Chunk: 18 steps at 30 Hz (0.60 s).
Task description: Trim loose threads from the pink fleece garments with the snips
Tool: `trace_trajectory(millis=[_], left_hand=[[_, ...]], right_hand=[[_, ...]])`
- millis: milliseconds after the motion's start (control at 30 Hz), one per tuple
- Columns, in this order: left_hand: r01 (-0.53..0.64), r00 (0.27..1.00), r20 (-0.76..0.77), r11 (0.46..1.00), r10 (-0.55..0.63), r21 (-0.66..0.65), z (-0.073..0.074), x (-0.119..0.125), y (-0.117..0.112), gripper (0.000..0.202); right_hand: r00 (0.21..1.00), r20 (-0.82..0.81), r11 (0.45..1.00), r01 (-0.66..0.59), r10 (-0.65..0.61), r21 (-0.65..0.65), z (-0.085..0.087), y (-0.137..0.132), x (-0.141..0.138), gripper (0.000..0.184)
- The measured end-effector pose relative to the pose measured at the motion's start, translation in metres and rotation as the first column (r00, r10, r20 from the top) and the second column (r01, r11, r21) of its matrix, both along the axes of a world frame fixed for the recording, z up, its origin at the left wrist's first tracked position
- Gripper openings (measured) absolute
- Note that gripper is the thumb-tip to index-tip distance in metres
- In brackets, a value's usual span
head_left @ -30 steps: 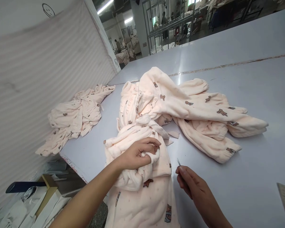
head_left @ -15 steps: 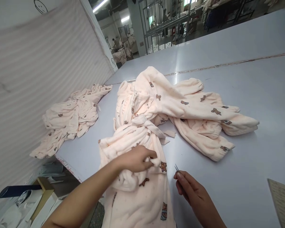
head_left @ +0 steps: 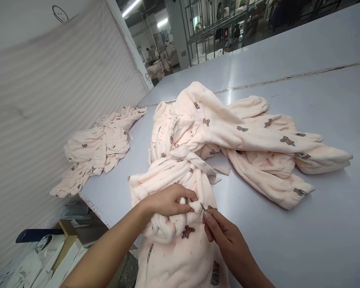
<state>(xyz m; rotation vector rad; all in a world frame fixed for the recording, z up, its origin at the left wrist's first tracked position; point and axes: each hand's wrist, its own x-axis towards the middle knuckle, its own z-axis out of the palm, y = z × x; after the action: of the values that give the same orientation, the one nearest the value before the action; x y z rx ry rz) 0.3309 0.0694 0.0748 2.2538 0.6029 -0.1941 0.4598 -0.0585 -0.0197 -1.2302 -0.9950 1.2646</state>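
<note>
A pale peach plush garment (head_left: 180, 256) with brown bear prints lies bunched at the near table edge and hangs toward me. My left hand (head_left: 171, 200) pinches a fold of it between thumb and fingers. In my right hand (head_left: 222, 230) is a slim metal tool with two fine points (head_left: 203, 207), most of it hidden by the fingers. Its tip is at the pinched fold; I cannot tell whether it touches. A knotted fabric tie (head_left: 195, 160) lies just beyond my left hand. Long sleeves or legs (head_left: 258, 140) of the plush fabric spread to the right.
Another bear-print garment (head_left: 99, 146) lies crumpled at the table's left edge, near a pale ribbed curtain (head_left: 63, 76). Below left are a cardboard box (head_left: 65, 240) and white papers. Metal racks (head_left: 213, 32) stand beyond the grey table (head_left: 327, 208), with people farther back.
My right hand has moved left with the tool, from beside the garment to the fold in my left hand. The left hand keeps its pinch. The view has shifted slightly.
</note>
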Motion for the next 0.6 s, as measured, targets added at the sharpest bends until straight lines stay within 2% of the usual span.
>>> trace_trajectory(millis=[67,167,233,400,500,600], left_hand=[[-0.02,1.0,0.004,0.999,0.02,-0.028,-0.001,0.0,0.0,0.014],[-0.084,0.996,0.001,0.994,0.084,-0.072,-0.003,0.001,-0.002,0.02],[-0.147,0.989,0.011,0.983,0.149,-0.111,-0.003,0.002,-0.004,0.021],[-0.286,0.955,0.02,0.936,0.296,-0.203,0.003,0.001,0.006,0.019],[-0.311,0.948,-0.019,0.91,0.318,-0.273,0.006,0.001,0.017,0.023],[-0.336,0.939,-0.054,0.878,0.339,-0.342,0.003,0.003,0.023,0.022]], right_hand=[[1.0,0.009,1.0,0.021,-0.021,-0.003,-0.002,-0.001,-0.002,0.041],[0.997,0.031,0.997,0.075,-0.075,-0.006,-0.006,0.0,-0.009,0.026],[0.993,0.035,0.994,0.109,-0.109,-0.002,-0.007,0.003,-0.013,0.027],[0.992,-0.063,0.989,0.114,-0.108,0.096,-0.009,0.026,-0.008,0.019],[0.988,-0.119,0.992,0.11,-0.102,0.059,-0.011,0.044,0.005,0.024],[0.992,-0.104,0.997,0.072,-0.073,-0.013,-0.014,0.055,0.014,0.026]])
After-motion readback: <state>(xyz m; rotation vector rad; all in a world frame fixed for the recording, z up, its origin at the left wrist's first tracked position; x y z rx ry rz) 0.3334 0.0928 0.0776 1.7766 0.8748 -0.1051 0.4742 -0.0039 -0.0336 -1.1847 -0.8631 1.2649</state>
